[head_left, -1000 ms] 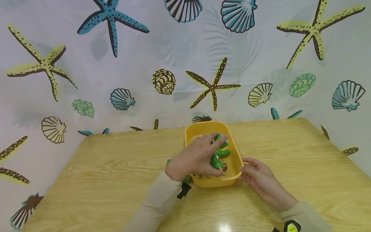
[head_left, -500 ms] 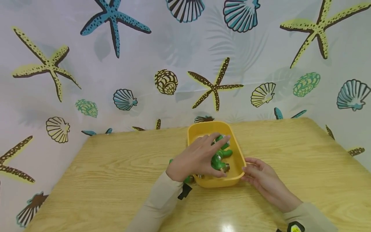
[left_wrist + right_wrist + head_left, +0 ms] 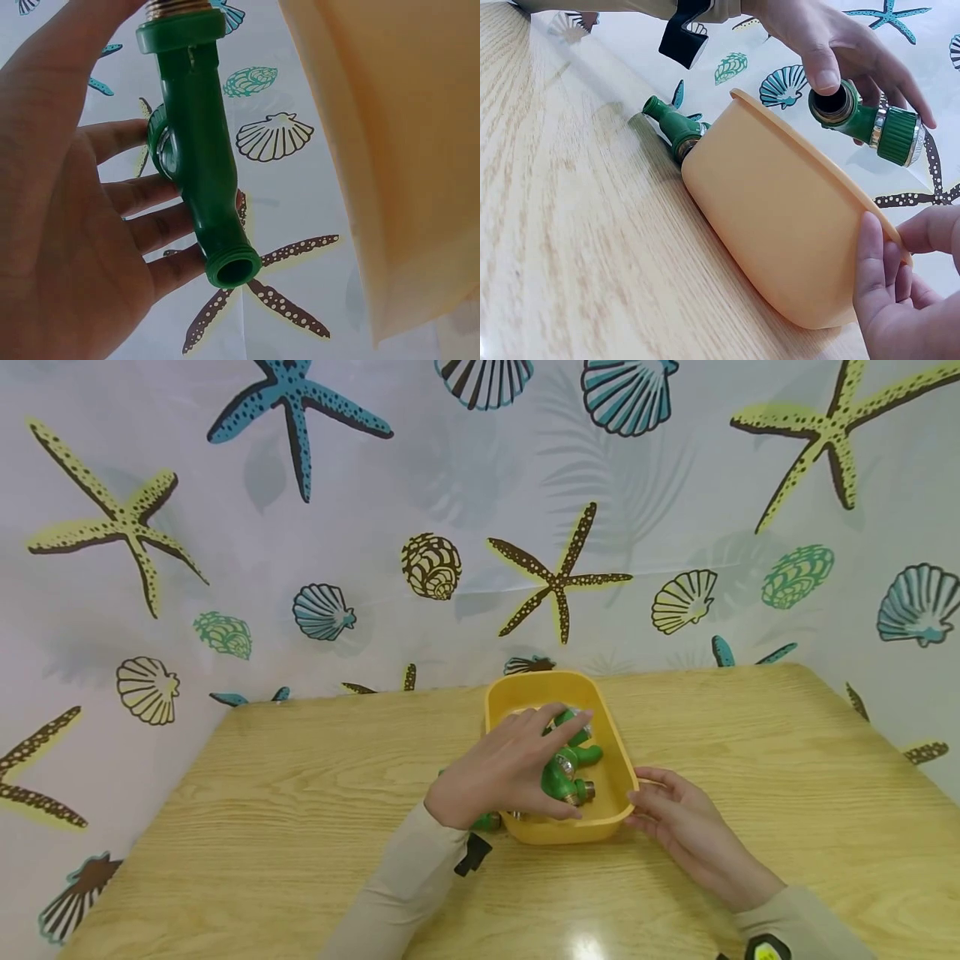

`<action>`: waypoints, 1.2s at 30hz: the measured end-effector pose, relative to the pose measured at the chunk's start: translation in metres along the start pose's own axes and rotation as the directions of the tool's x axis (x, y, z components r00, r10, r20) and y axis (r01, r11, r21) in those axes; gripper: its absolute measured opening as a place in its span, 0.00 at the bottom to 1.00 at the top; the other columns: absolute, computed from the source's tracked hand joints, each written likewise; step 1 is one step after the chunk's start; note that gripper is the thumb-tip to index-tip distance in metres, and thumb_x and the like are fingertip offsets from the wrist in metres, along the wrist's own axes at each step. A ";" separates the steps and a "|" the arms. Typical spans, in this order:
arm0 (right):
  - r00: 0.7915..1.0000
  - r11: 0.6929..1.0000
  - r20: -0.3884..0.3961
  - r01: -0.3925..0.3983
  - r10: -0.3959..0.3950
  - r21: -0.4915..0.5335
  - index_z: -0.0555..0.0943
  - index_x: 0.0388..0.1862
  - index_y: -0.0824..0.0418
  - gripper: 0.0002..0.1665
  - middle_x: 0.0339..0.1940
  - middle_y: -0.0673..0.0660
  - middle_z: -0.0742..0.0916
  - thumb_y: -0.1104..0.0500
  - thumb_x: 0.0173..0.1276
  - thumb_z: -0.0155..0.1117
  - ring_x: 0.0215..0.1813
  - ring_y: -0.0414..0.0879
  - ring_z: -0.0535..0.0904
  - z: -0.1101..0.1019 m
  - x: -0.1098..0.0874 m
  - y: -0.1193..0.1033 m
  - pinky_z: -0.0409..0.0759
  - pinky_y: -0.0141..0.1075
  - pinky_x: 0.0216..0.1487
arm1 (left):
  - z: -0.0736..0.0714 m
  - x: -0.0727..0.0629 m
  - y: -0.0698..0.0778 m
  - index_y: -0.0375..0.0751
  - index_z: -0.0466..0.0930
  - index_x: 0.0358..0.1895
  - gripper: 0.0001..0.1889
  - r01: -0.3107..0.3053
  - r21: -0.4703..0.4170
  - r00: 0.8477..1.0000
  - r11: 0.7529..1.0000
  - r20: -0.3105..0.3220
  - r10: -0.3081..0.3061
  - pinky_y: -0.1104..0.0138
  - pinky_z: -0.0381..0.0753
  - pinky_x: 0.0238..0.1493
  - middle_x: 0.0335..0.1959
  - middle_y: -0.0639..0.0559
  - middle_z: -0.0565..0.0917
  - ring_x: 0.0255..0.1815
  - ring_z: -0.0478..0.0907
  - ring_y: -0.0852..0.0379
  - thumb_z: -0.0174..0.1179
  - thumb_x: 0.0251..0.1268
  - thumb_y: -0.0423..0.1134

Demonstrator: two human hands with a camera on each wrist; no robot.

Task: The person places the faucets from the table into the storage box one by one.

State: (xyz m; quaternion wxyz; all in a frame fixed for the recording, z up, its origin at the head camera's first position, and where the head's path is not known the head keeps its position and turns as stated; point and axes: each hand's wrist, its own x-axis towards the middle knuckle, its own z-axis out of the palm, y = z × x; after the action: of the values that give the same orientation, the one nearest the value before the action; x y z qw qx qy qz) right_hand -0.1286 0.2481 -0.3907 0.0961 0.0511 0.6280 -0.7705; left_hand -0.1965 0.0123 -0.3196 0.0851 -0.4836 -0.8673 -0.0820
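Note:
My left hand (image 3: 495,768) is over the yellow plastic bin (image 3: 562,833), gripping a green valve (image 3: 202,150) between thumb and fingers. This valve has a threaded metal end and a short open spout in the left wrist view. Its ribbed knob (image 3: 900,136) with silver rings shows in the right wrist view, above the bin's rim. With thumb and fingers, my right hand (image 3: 682,822) pinches the bin's near right corner. Another green valve (image 3: 675,126) lies on the table against the bin's left side, mostly behind my left wrist in the head view.
The bin stands on a wooden table (image 3: 315,827) near its back edge. A cloth (image 3: 337,510) printed with starfish and shells hangs behind and at both sides. Part of the bin's inside is hidden by my left hand.
The head view has shifted slightly. Both hands keep nearly the same place at the bin, and the green valve in my left hand looks turned a little.

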 end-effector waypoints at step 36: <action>1.000 1.000 0.005 0.010 -0.010 0.004 0.53 0.66 0.73 0.31 0.47 0.56 0.77 0.67 0.72 0.55 0.43 0.43 0.79 0.001 0.001 -0.001 0.79 0.34 0.47 | 0.015 0.008 0.001 0.48 0.53 0.77 0.53 0.067 -0.082 0.987 0.994 0.152 -0.054 0.64 0.70 0.59 0.70 0.43 0.63 0.60 0.70 0.50 0.67 0.50 0.65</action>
State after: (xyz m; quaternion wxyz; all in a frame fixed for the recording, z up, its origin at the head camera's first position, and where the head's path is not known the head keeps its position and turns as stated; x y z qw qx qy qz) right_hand -0.1297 0.2474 -0.3902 0.0938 0.0463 0.6263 -0.7725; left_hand -0.2005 0.0225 -0.3321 -0.0039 -0.4650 -0.8812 -0.0854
